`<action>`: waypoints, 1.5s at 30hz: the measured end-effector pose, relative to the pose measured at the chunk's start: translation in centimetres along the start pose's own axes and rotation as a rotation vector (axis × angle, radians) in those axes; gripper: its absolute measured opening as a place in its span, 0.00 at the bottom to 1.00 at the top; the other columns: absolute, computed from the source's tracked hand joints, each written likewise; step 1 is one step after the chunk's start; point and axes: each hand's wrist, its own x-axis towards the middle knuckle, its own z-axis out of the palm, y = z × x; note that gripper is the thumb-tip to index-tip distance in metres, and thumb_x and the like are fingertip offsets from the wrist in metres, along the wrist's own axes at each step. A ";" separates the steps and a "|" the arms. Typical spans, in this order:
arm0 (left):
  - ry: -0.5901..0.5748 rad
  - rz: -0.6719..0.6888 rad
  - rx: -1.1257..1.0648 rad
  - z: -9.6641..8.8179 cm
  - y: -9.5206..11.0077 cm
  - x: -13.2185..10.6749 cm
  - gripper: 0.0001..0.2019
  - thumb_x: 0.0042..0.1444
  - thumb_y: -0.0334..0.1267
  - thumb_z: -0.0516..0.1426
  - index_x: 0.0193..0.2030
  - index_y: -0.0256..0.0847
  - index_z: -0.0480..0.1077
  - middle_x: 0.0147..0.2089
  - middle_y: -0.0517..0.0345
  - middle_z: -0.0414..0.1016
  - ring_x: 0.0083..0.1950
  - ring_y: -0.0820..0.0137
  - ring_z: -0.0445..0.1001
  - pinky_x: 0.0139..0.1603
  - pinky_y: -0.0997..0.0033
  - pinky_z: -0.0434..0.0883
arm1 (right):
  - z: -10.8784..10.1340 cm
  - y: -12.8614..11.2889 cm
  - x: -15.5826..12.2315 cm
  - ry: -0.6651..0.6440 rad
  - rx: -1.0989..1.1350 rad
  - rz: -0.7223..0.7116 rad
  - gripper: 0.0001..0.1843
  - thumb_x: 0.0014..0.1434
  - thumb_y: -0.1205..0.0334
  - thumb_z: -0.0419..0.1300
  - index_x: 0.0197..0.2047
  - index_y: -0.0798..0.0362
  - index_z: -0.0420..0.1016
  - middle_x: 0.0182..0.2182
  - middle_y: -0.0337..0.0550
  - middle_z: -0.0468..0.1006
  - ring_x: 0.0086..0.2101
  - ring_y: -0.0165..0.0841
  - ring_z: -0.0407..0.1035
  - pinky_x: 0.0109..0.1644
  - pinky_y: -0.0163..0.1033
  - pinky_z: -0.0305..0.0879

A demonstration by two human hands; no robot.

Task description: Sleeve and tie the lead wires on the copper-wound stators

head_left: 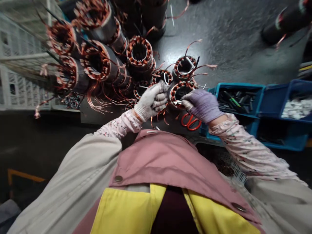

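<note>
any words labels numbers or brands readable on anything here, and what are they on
No words, numbers or brands can be read: none show on the blue bin or the copper-wound motor cores, and any small marks are too blurred to read.

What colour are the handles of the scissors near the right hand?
The scissors have red handles, seen best in the head view.

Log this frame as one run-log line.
left: white-gloved hand at copper-wound stator | right: purple-gloved hand at same stator | red scissors below
</note>
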 end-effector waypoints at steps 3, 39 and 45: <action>0.017 -0.029 0.003 2.7 1.2 1.7 0.23 0.64 0.61 0.49 0.32 0.41 0.62 0.18 0.70 0.48 0.15 0.82 0.51 0.17 0.79 0.54 | 0.8 -0.7 -0.1 0.016 -0.035 -0.001 0.23 0.64 0.47 0.52 0.51 0.52 0.78 0.46 0.52 0.76 0.45 0.44 0.68 0.45 0.43 0.59; -0.587 0.223 2.333 4.4 3.2 5.8 0.17 0.63 0.44 0.52 0.53 0.41 0.74 0.42 0.47 0.80 0.44 0.59 0.78 0.39 0.67 0.67 | 4.5 -0.1 -1.5 0.228 0.020 -0.041 0.24 0.62 0.54 0.56 0.57 0.59 0.70 0.56 0.56 0.72 0.62 0.50 0.55 0.62 0.54 0.55; -0.748 0.244 2.409 5.1 3.8 6.1 0.15 0.62 0.38 0.51 0.47 0.39 0.77 0.39 0.46 0.80 0.41 0.58 0.79 0.38 0.66 0.69 | 3.3 -1.0 -1.7 0.175 0.069 -0.010 0.20 0.62 0.57 0.56 0.54 0.60 0.72 0.55 0.58 0.73 0.63 0.51 0.55 0.60 0.55 0.56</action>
